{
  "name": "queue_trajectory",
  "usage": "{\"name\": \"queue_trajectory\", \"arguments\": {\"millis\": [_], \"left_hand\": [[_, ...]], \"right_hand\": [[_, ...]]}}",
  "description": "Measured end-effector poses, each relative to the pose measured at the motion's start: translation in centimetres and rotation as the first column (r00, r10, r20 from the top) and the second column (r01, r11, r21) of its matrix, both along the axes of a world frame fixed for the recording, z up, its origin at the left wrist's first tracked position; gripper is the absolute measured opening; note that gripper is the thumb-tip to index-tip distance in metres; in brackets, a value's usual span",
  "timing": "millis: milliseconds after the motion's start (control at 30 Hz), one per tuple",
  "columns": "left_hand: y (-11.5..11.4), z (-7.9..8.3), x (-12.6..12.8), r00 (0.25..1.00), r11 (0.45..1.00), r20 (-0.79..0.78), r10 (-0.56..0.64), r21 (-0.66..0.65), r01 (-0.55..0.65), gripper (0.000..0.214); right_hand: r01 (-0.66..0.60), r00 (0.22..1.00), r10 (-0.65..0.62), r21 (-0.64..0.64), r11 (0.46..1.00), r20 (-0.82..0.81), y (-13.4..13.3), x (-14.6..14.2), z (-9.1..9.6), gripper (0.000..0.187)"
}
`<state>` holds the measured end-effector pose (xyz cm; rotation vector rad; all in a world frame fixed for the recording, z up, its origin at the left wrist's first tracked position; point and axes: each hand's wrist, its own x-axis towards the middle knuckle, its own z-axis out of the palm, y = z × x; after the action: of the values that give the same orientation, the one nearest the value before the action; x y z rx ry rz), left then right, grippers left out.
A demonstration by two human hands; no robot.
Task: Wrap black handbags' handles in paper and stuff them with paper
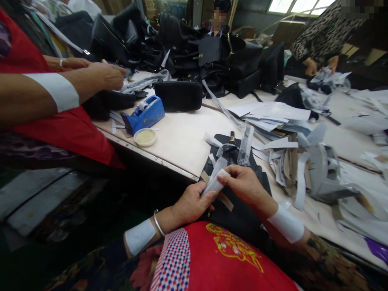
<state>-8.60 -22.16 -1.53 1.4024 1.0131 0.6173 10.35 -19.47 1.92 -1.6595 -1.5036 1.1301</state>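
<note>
Both hands (191,203) (247,185) close together, fingers (224,178) on a white strip (215,185).

Beyond the left hand (189,205), the pale table (182,135) is carrying a blue tape dispenser (149,115) and probably a black bag (178,96).

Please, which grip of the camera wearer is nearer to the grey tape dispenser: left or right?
Right. The right grip is left of the grey tape dispenser, not touching it; the left grip is farther to the left.
</note>
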Motion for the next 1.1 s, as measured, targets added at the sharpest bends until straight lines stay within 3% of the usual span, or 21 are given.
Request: {"name": "queue_trajectory", "arguments": {"millis": [200,300,333,400,467,533,567,633,767,900,967,1100], "left_hand": [[-0.6,-0.1,-0.1,0.999,0.999,-0.019,0.04,-0.023,-0.041,0.039],[-0.6,-0.6,0.0,0.995,0.991,-0.002,0.102,-0.087,-0.102,0.041],[-0.5,-0.7,-0.1,0.994,0.988,-0.001,0.112,-0.109,-0.111,0.043],[-0.3,-0.8,-0.1,0.993,0.982,0.002,0.122,-0.147,-0.12,0.045],[-0.2,-0.8,-0.2,0.991,0.975,0.031,0.129,-0.185,-0.121,0.045],[-0.1,-0.7,-0.2,0.987,0.968,0.072,0.146,-0.217,-0.127,0.045],[-0.1,-0.7,-0.1,0.985,0.966,0.083,0.152,-0.224,-0.13,0.045],[-0.1,-0.6,0.0,0.987,0.97,0.062,0.146,-0.205,-0.131,0.043],[-0.4,-0.6,0.4,0.991,0.995,-0.097,0.089,-0.028,-0.092,0.037],[-0.8,-1.0,0.8,0.963,0.95,-0.225,0.15,0.302,-0.077,0.03],[-1.0,-1.3,0.9,0.958,0.92,-0.25,0.14,0.392,-0.033,0.025],[-1.0,-1.4,0.8,0.934,0.9,-0.339,0.115,0.433,0.046,0.023]], "right_hand": [[-0.057,0.998,0.057,0.019,0.998,-0.014,0.0,0.4,-0.7,0.032],[-0.082,0.989,0.05,0.232,0.969,0.139,-0.9,2.0,-1.1,0.027],[-0.129,0.971,0.05,0.336,0.933,0.234,-1.3,2.7,-1.2,0.027],[-0.345,0.874,0.092,0.477,0.808,0.477,-2.5,3.9,-1.4,0.026],[-0.605,0.696,0.168,0.445,0.66,0.698,-3.7,4.5,-1.5,0.025],[-0.759,0.535,0.222,0.349,0.549,0.815,-4.5,4.3,-1.4,0.027],[-0.8,0.482,0.242,0.311,0.512,0.842,-4.7,4.0,-1.2,0.027],[-0.837,0.449,0.272,0.294,0.461,0.851,-4.6,3.2,-0.8,0.026],[-0.815,0.523,0.297,0.365,0.451,0.799,-3.3,1.8,0.9,0.029],[-0.783,0.558,0.331,0.352,0.512,0.761,-1.0,0.5,2.5,0.019],[-0.778,0.569,0.415,0.302,0.551,0.71,0.2,0.1,2.8,0.015],[-0.812,0.563,0.685,0.154,0.563,0.462,1.9,-0.1,2.6,0.018]]}}
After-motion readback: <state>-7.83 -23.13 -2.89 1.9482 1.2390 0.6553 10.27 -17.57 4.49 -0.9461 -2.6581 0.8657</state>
